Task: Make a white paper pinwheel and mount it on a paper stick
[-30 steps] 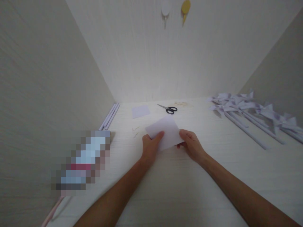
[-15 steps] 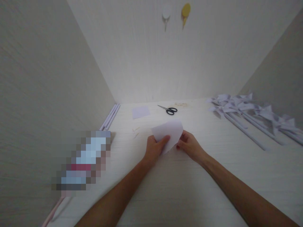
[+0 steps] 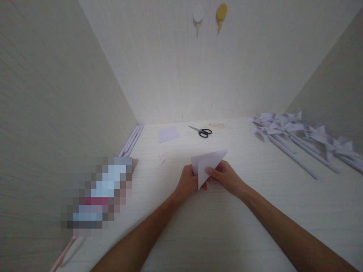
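Sheet: the paper sheet (image 3: 208,158) is between our hands, over the middle of the table (image 3: 215,230), one part turned over another; we cannot tell whether its lower edge touches the tabletop.
Left fingers: our left hand (image 3: 187,183) is closed on the sheet's lower left side, some fingertips hidden behind it.
Right fingers: our right hand (image 3: 227,177) pinches the turned-over part, thumb in front, the rest partly out of sight.
Fold: a strip of the back layer shows left of the front flap, so pressing down now could set a crooked crease.
Thumb: if our right thumb slid, the flap could spring back; too hard a press could wrinkle it.
Scissors: the scissors (image 3: 200,130) lie beyond the sheet, blades pointing left; a careless forward reach could meet the tip.
Scraps: the thin scraps (image 3: 162,155) lie near our left hand and, if swept under the paper, could mark a fold.
Spare square: the flat paper square (image 3: 168,134) looks light enough for a sleeve or draught to shift.
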The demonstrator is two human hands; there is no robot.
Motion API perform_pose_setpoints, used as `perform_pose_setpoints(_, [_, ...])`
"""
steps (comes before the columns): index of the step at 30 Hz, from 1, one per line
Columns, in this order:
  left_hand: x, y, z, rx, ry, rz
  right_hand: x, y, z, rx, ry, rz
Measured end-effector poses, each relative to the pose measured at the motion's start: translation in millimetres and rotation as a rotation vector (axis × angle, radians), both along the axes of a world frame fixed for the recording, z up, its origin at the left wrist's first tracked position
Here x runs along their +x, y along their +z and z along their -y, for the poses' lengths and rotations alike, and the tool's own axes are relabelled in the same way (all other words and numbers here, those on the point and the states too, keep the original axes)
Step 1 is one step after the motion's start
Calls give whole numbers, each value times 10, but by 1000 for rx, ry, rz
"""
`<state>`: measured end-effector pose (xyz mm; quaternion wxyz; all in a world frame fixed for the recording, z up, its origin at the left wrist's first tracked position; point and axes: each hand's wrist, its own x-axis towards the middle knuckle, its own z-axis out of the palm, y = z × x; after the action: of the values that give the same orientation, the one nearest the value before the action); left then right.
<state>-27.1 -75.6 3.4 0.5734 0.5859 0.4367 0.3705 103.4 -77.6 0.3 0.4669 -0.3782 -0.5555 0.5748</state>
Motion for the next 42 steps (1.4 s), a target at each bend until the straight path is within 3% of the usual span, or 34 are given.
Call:
perform_pose_setpoints(12, [0, -66, -21, -4, -109, 59, 9, -40, -16, -18, -64, -18])
perform_pose_setpoints(21, [39, -68, -62, -291, -168, 395, 8, -16, -21, -38, -191, -26])
perform_pose_setpoints(25, [30, -103, -69, -291, -199, 458, -1, 1, -9, -35, -209, -28])
perform_pose_setpoints(29, [25, -121, -41, -176, -195, 391, 0, -25, -16, -41, -201, -35])
perform_pose_setpoints(33, [26, -69, -7, -84, -170, 195, -4, -40, -25, -74, -202, -42])
perform_pose_setpoints(37, [22, -48, 2, -51, -120, 72, -15, -27, -24, -119, -200, -22])
perform_pose_setpoints(42, [10, -85, -9, -51, -116, 64, -16, -43, -29, -109, -210, -36])
